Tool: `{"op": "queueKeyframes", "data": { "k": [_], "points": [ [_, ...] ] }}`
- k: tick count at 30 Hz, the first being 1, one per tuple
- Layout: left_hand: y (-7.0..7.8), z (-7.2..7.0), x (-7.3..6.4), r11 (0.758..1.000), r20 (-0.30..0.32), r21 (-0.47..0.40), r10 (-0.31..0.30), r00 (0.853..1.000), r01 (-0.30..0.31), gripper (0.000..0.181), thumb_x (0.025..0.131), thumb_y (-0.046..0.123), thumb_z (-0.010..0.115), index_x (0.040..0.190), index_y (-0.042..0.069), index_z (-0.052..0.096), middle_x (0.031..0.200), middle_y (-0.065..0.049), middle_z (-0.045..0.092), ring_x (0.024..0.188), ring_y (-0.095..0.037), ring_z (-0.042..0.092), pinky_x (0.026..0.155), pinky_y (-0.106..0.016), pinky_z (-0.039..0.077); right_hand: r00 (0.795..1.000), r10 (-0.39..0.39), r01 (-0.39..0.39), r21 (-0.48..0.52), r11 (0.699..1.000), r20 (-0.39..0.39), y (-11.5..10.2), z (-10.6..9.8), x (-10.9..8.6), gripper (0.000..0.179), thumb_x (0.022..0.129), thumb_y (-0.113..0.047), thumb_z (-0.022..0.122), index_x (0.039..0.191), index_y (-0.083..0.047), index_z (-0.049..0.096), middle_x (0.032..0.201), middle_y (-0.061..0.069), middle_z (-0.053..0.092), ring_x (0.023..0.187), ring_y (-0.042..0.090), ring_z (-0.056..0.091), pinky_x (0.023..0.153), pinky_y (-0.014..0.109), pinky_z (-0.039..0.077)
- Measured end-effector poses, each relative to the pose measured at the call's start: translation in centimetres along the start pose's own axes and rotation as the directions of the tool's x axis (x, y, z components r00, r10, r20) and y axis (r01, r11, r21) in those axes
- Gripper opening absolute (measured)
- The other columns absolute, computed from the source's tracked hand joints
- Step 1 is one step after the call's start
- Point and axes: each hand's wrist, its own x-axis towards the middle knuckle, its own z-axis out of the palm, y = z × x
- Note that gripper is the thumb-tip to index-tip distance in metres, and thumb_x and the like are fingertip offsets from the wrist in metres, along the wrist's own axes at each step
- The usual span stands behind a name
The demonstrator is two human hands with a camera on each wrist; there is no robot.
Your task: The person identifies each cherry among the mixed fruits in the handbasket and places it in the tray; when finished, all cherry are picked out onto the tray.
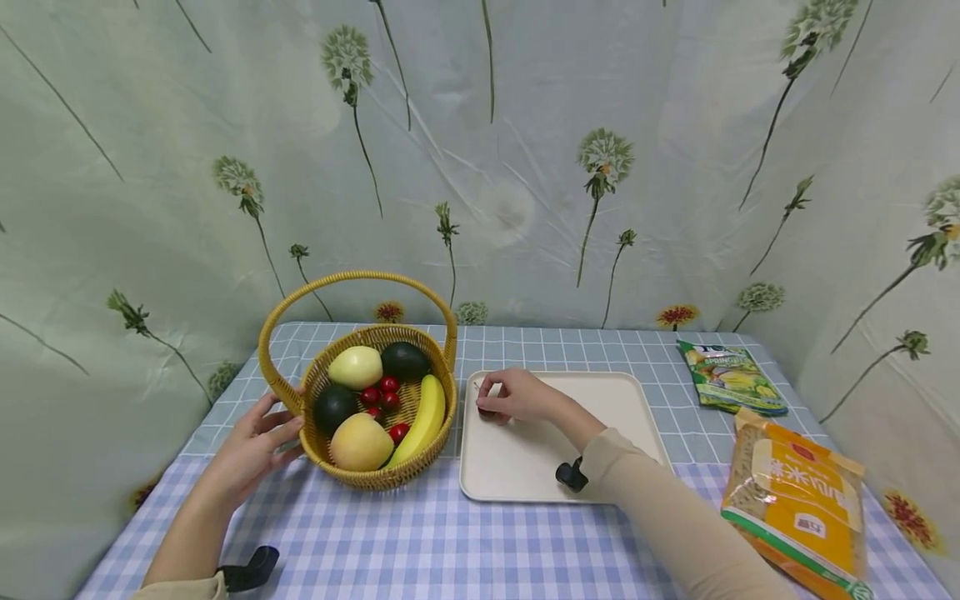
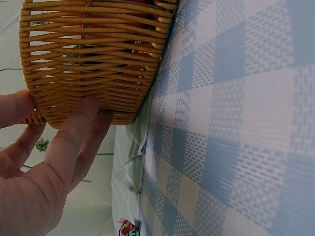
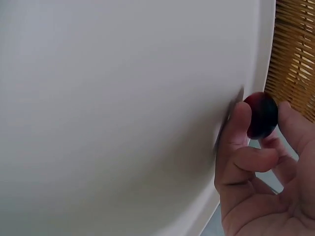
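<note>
My right hand (image 1: 517, 395) pinches a dark red cherry (image 3: 262, 115) between thumb and fingertips, low over the left side of a cream tray (image 1: 555, 475). A thin stem shows by the cherry in the head view. My left hand (image 1: 258, 437) touches the left side of a woven basket (image 1: 375, 479) near the foot of its handle. In the left wrist view its fingers (image 2: 74, 128) rest against the outer weave. Inside the basket lie a banana (image 1: 423, 421), a yellow-orange round fruit (image 1: 362, 443), a pale yellow-green fruit (image 1: 356, 367), two dark green fruits (image 1: 406, 361) and several red cherries (image 1: 389, 384).
The tall basket handle (image 1: 360, 275) arches above the fruit. On the right lie a green packet (image 1: 731, 377) and an orange bag of grain (image 1: 798, 500). A checked cloth (image 1: 390, 542) covers the table, and a flowered curtain (image 1: 510, 167) hangs behind.
</note>
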Motion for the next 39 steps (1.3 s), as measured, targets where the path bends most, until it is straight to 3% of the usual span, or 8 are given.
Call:
{"op": "queueKeyframes", "data": {
  "k": [9, 20, 29, 39],
  "points": [
    [-0.13, 0.07, -0.14, 0.999, -0.001, -0.03, 0.028, 1.0, -0.028, 0.064, 0.111, 0.025, 0.061, 0.165, 0.013, 0.027, 0.157, -0.027, 0.041, 0.11, 0.003, 0.063, 0.093, -0.025, 0.062, 0.998, 0.013, -0.013, 0.005, 1.0, -0.054, -0.46, 0.48, 0.12, 0.016, 0.105, -0.025, 0.072, 0.108, -0.01, 0.075, 0.073, 0.005, 0.075, 0.058, 0.008, 0.065, 0.057, 0.021, 0.052],
    [-0.35, -0.17, -0.15, 0.998, 0.009, -0.048, 0.028, 1.0, -0.028, 0.067, 0.111, 0.024, 0.062, 0.166, 0.013, 0.027, 0.156, -0.026, 0.041, 0.11, 0.003, 0.064, 0.093, -0.026, 0.062, 1.0, 0.026, -0.026, 0.046, 0.999, -0.009, -0.06, 0.26, 0.18, 0.027, 0.094, -0.015, 0.083, 0.118, -0.008, 0.073, 0.081, 0.003, 0.071, 0.064, 0.011, 0.065, 0.06, 0.022, 0.054],
    [-0.33, -0.27, -0.14, 0.998, 0.019, -0.044, 0.041, 0.999, -0.04, 0.068, 0.11, 0.024, 0.063, 0.166, 0.011, 0.026, 0.144, -0.018, 0.051, 0.111, -0.002, 0.065, 0.095, -0.03, 0.064, 0.999, -0.024, 0.021, -0.077, 0.997, -0.04, -0.39, -0.3, 0.34, 0.024, 0.086, -0.013, 0.091, 0.106, -0.009, 0.077, 0.085, -0.001, 0.064, 0.075, 0.008, 0.055, 0.074, 0.022, 0.046],
    [-0.34, -0.27, -0.09, 0.999, 0.014, -0.034, 0.023, 1.0, -0.023, 0.069, 0.111, 0.024, 0.062, 0.168, 0.012, 0.024, 0.149, -0.021, 0.048, 0.111, -0.001, 0.065, 0.096, -0.03, 0.064, 0.997, -0.055, 0.051, -0.085, 0.995, -0.051, -0.53, -0.06, 0.21, 0.026, 0.086, -0.016, 0.091, 0.104, -0.009, 0.075, 0.083, -0.002, 0.066, 0.074, 0.009, 0.054, 0.071, 0.022, 0.046]
  ]
}}
